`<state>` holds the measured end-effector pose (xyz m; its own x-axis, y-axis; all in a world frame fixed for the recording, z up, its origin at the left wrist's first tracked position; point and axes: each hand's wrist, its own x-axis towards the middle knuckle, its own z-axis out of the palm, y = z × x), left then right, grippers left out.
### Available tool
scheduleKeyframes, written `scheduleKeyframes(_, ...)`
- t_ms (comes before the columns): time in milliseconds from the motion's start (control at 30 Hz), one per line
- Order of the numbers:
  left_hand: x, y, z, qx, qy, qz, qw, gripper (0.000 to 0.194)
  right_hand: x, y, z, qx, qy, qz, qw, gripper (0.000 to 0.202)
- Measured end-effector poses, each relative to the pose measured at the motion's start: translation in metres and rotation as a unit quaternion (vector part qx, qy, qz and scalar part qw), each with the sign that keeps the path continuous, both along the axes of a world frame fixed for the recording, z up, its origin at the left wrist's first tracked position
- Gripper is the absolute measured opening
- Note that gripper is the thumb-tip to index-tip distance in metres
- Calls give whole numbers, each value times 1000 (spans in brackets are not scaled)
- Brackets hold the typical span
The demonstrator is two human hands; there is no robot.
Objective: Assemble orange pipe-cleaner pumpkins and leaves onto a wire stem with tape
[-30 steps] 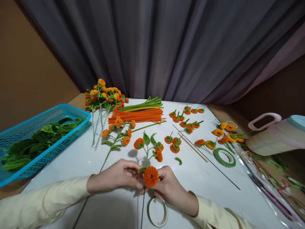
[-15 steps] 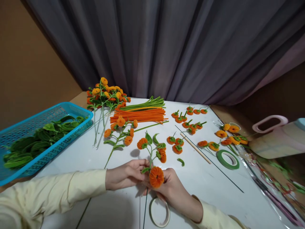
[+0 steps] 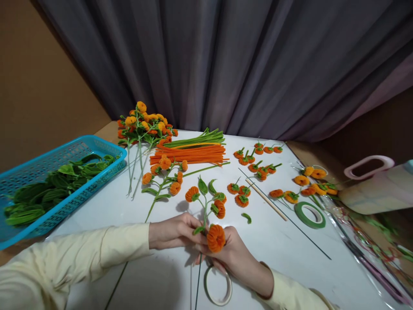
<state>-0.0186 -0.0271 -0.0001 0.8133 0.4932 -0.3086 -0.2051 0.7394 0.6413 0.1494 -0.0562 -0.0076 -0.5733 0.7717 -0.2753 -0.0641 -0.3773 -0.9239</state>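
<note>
My left hand (image 3: 180,231) pinches the green stem (image 3: 204,211) of an orange pipe-cleaner flower spray, with leaves and several fuzzy blooms above the fingers. One orange flower (image 3: 216,238) hangs forward between my hands and hides some fingertips. My right hand (image 3: 237,256) is closed beside the stem. At its lower fingers is a thin roll of floral tape (image 3: 229,289), its ring tilted under the palm. A dark wire stem (image 3: 198,280) runs down below the hands toward the near edge.
A blue basket (image 3: 97,176) of green leaves stands left. Finished sprays (image 3: 142,122), orange pipe cleaners (image 3: 189,155) and another branch (image 3: 161,185) lie behind. Loose flower heads (image 3: 241,200), a wooden stick (image 3: 266,200), green tape (image 3: 309,215), scissors (image 3: 371,265) and a pitcher (image 3: 374,189) are right.
The near orange flower has turned and shifted slightly right and up between my hands. Both hands keep their hold, with only small movement. The whole view has shifted a little.
</note>
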Motion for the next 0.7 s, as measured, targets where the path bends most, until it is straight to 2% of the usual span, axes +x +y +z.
scheduleKeyframes(233,0,-1,-4,-8,20,31,999,27,-2,-1,5,-27,21,-18,999,26)
scheduleKeyframes(400,-3,-2,-5,1,61,36,997,34,0,1,5,-51,38,12,998,24)
scheduleKeyframes(567,-3,-1,-4,11,81,46,996,24,4,5,3,-71,63,49,994,26)
scheduleKeyframes(700,-2,0,-5,12,84,37,996,19,6,8,3,-100,86,69,989,19)
